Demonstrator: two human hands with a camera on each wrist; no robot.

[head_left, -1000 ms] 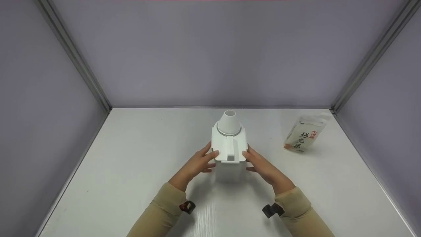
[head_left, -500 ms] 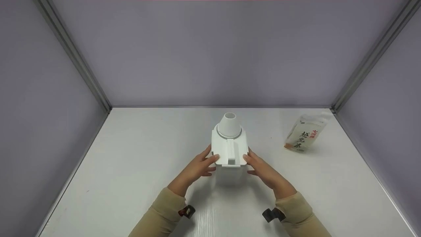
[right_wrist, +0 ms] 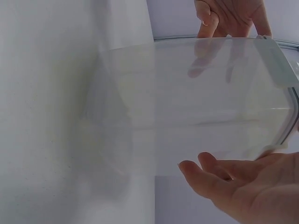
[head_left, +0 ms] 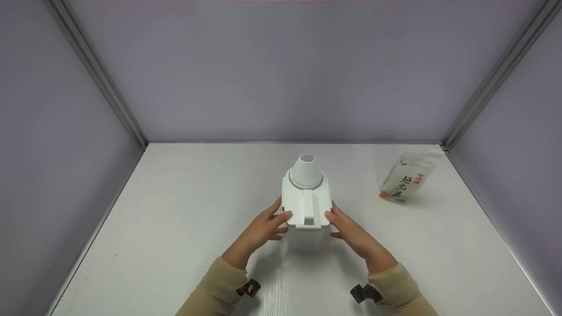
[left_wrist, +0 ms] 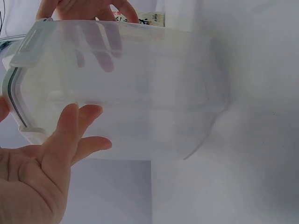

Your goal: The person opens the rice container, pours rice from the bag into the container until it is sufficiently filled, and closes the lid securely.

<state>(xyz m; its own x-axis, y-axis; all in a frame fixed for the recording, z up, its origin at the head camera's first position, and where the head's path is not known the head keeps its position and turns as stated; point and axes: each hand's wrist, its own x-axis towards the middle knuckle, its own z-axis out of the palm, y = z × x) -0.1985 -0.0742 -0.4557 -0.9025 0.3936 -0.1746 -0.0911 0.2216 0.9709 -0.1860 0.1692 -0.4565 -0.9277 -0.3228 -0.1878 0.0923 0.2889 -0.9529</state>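
A see-through plastic storage container (left_wrist: 140,88) stands upright at the middle of the table, with a white lid (head_left: 295,205) on top. The lid carries a cone-shaped cap (head_left: 306,173) and a raised bar toward the person. My left hand (head_left: 262,227) grips the container's left side, its thumb on the lid's edge. On the opposite side, my right hand (head_left: 354,229) holds it the same way, thumb on the lid's right corner. Through the clear wall, the left wrist view shows the far hand's fingers against the side. Clips (right_wrist: 279,63) sit along the lid's edge.
A bag of rice (head_left: 406,177) leans at the back right of the white table (head_left: 184,197). Grey walls (head_left: 281,74) enclose the table at the back and both sides. Each sleeve has a small dark camera (head_left: 366,293) strapped at the wrist.
Both hands and the container have moved a little toward the person, with the grip unchanged. The bag of rice stays where it was.
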